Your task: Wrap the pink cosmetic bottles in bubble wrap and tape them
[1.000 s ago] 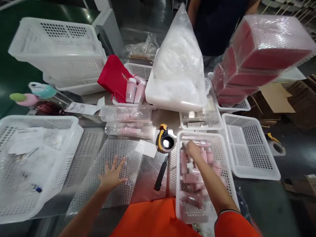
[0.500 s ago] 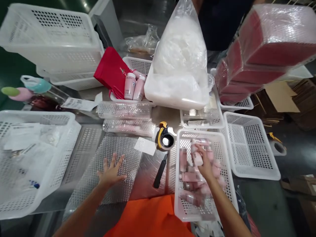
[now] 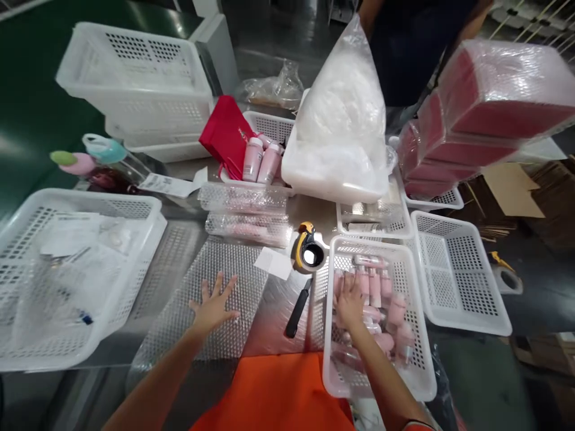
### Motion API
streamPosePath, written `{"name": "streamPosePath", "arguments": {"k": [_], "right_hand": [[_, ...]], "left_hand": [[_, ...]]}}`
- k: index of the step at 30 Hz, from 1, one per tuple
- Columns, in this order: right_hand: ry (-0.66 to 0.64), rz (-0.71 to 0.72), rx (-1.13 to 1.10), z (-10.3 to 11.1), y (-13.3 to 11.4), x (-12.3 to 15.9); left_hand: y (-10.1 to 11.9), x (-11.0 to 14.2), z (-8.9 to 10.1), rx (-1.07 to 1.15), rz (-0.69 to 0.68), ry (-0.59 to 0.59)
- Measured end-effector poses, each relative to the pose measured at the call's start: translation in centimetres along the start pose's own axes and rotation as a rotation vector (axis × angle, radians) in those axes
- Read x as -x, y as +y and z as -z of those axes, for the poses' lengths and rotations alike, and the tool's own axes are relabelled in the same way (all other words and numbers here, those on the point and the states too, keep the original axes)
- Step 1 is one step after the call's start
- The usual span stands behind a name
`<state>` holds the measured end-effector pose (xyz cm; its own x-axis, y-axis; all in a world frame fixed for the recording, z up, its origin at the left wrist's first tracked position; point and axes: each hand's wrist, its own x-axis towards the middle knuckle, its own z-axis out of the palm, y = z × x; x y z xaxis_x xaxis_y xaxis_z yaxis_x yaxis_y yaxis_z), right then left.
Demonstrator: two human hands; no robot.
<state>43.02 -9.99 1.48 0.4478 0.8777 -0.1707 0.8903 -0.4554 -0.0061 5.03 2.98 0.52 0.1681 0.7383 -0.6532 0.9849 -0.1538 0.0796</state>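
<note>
My left hand [image 3: 214, 305] lies flat with fingers spread on a sheet of bubble wrap [image 3: 211, 299] spread on the table. My right hand [image 3: 349, 301] is inside a white perforated basket [image 3: 415, 335], its fingers lying over several small pink bottles [image 3: 398, 311]; I cannot see whether they grip one. A black-handled rotary cutter [image 3: 300, 299] with a yellow tape roll [image 3: 308, 255] beside it sits between my hands.
Two bubble-wrapped rolls [image 3: 245, 197] lie beyond the sheet. Pink bottles [image 3: 260, 164] stand by a red bag [image 3: 227, 137]. White baskets [image 3: 135, 90] stand at the left and right [image 3: 458, 281]. A big plastic bag [image 3: 344, 120] and wrapped red boxes [image 3: 485, 114] sit behind. A person stands opposite.
My right hand moved back and left within the basket, from the bottles at its far end to those at its middle. My left hand stayed flat on the bubble wrap.
</note>
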Motion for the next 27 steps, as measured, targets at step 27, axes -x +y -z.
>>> {"name": "streamPosePath", "arguments": {"k": [27], "right_hand": [[0.004,0.251,-0.815,6.6,-5.3,-2.4]], "left_hand": [[-1.7,2.1,-2.9,0.172,0.021,0.399]]}}
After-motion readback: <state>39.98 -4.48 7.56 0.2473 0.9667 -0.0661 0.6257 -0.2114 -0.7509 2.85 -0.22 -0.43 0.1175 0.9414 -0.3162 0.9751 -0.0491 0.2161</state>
